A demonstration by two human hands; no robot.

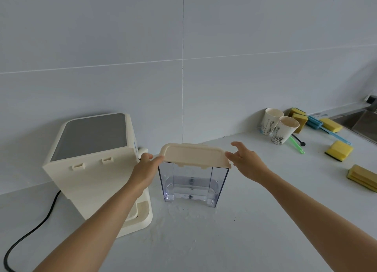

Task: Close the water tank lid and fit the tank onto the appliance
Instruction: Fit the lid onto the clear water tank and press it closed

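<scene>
A clear plastic water tank (191,185) stands upright on the white counter, just right of the cream appliance (95,165). A cream lid (193,155) lies across the tank's top, its near edge tilted slightly over the rim. My left hand (148,166) grips the lid's left end. My right hand (245,159) holds the lid's right end with the fingers spread. The appliance has a grey top panel and two small clips on its near side; its base plate (142,214) shows behind my left forearm.
A black power cord (30,231) runs from the appliance to the lower left. Two paper cups (279,127), several yellow sponges (338,150), blue and green brushes and a sink edge (365,125) sit at the right. Tiled wall stands close behind.
</scene>
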